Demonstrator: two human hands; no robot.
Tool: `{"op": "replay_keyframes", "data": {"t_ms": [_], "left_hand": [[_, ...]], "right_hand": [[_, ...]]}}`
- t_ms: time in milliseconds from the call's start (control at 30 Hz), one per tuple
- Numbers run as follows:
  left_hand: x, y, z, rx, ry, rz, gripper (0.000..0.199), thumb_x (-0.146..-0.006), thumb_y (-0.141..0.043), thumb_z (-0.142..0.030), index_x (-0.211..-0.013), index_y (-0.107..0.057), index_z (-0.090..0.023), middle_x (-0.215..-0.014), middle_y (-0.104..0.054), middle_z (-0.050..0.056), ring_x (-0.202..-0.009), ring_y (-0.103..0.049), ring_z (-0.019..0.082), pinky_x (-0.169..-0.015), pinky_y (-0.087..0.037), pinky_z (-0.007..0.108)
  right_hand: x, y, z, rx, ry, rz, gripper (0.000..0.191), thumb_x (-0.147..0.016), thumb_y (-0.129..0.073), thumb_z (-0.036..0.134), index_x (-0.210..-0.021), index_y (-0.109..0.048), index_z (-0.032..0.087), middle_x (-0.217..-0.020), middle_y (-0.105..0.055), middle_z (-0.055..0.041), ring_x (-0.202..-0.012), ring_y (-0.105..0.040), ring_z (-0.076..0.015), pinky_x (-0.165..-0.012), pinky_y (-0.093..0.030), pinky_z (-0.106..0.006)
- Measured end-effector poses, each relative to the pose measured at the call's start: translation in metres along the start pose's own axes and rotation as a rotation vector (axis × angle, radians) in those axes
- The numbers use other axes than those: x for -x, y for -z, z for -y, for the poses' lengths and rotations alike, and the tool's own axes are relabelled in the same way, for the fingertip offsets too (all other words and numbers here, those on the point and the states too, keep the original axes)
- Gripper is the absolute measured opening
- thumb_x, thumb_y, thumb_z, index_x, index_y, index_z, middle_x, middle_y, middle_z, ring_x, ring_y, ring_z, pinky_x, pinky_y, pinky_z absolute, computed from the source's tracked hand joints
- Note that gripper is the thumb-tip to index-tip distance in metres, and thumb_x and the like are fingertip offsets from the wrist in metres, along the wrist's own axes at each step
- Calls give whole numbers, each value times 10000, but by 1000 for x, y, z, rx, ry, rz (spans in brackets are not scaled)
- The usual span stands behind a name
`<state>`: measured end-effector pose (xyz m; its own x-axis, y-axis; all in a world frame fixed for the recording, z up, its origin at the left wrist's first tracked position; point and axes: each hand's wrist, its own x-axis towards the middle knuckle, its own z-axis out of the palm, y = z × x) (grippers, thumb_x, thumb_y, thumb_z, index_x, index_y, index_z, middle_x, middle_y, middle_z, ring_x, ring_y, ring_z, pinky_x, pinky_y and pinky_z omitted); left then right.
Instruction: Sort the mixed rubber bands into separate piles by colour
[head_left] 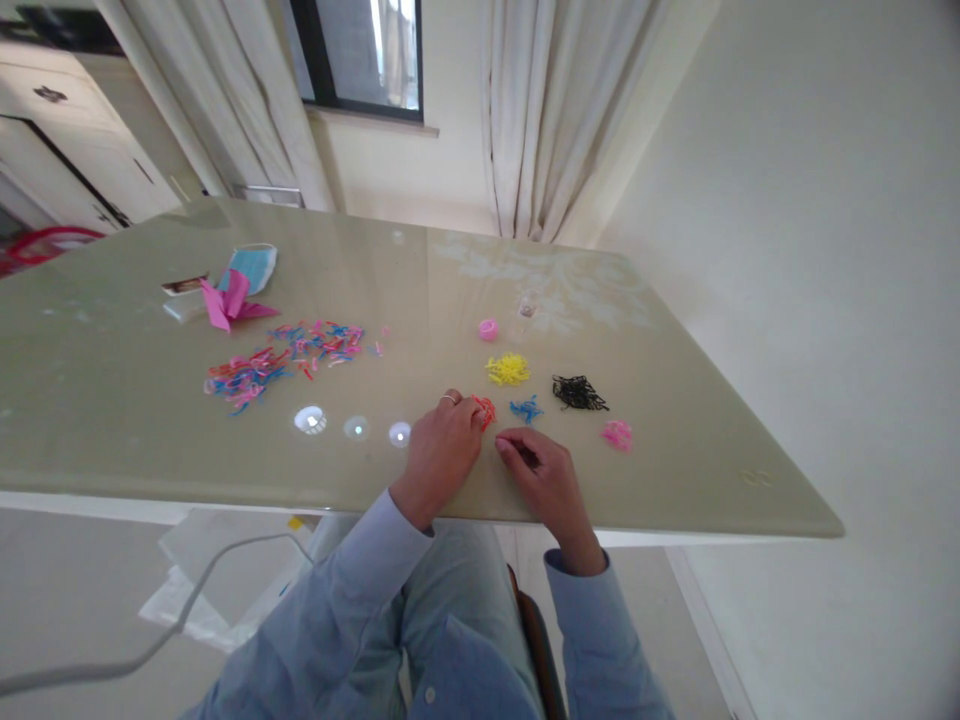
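Observation:
My left hand point(444, 452) has its fingertips pressed together at the small red pile point(486, 411); whatever they hold is too small to make out. Just right of it, my right hand point(541, 474) is closed, thumb against the curled fingers, its contents hidden. Beyond my right hand lies a small blue pile point(526, 409), with a yellow pile point(508, 369) farther back. A black pile point(579, 393) and a pink pile point(617, 434) are to the right. Two mixed heaps of pink, blue and red pieces, one nearer point(247, 378) and one farther point(322, 342), spread on the left.
A pink ring-shaped item point(488, 330) and a small clear object point(527, 309) stand behind the yellow pile. Folded pink paper point(234, 302) and a blue mask point(253, 268) lie at the table's back left. The table's front edge point(480, 516) runs below my wrists.

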<state>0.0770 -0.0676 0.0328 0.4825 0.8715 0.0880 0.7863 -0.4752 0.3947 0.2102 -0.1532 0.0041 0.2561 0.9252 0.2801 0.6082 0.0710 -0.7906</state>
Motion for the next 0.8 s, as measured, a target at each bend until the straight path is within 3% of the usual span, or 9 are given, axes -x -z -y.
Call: {"op": "replay_keyframes", "data": {"t_ms": [133,267,467,633,800], "left_hand": [[0,2,4,90,-16,-57,237,-965,-480,-258,-946,-709,-201,-983,-659,63,-873,-625,198,-751,-455,297],[4,3,22,186,-20,-133,200,-939,-520,-257,-938,-711,-199,-951,-673,51,-880,-627,196,-780,-458,297],[21,10,81,229,-49,-216,184,-918,-521,-241,-900,-695,-185,-845,-668,39,-792,-620,185,-725,-450,296],[40,23,124,343,-98,-217,197,-934,-505,-263,-893,-685,-193,-816,-654,30,-756,-606,160,-713,-454,279],[53,25,129,486,-95,-251,192,-949,-499,-257,-910,-677,-196,-813,-643,29,-766,-597,147,-725,-455,268]], "right_hand": [[-1,2,0,-45,-6,0,187,-911,-569,291,-878,-721,189,-821,-734,-39,-698,-633,-155,-651,-484,-244],[-1,4,-1,-57,-26,-6,202,-907,-578,319,-862,-722,184,-793,-726,-35,-669,-623,-149,-630,-483,-240],[1,5,-5,-49,-39,-6,228,-904,-586,365,-875,-723,184,-769,-725,-34,-653,-636,-153,-607,-493,-236],[-2,6,-6,10,-32,8,256,-886,-601,408,-867,-732,190,-792,-745,-53,-680,-665,-178,-613,-516,-253],[-6,8,-3,83,-49,47,288,-855,-615,465,-841,-741,206,-792,-757,-71,-686,-686,-217,-612,-544,-294]]}}
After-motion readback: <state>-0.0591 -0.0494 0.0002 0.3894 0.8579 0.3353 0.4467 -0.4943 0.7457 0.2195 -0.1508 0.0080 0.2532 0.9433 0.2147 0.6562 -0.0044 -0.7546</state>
